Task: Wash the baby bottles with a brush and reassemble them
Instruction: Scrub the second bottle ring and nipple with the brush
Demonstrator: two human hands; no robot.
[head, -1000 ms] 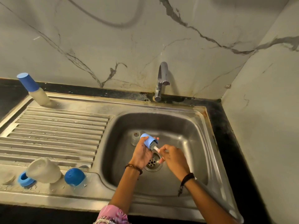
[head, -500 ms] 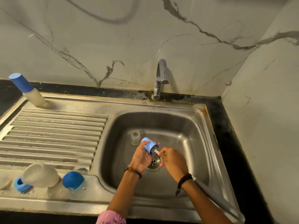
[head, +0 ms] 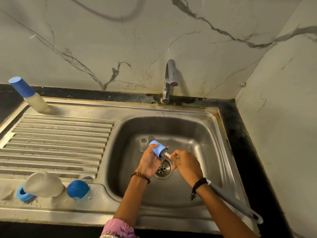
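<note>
Both hands work over the steel sink basin [head: 197, 134]: the left hand [head: 148, 162] curls round a light-blue plastic bottle cap [head: 158, 150], while the right hand [head: 187, 164] pinches a grey-handled bottle brush [head: 231, 200], bristles inside the cap

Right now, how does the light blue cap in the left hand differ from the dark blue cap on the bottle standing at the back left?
The light blue plastic cap is paler, off its bottle, tilted on its side over the steel sink basin, gripped by the left hand with a brush pushed into it. The dark blue cap is darker, fitted on the standing whitish bottle, untouched. Both are cylindrical.
</note>
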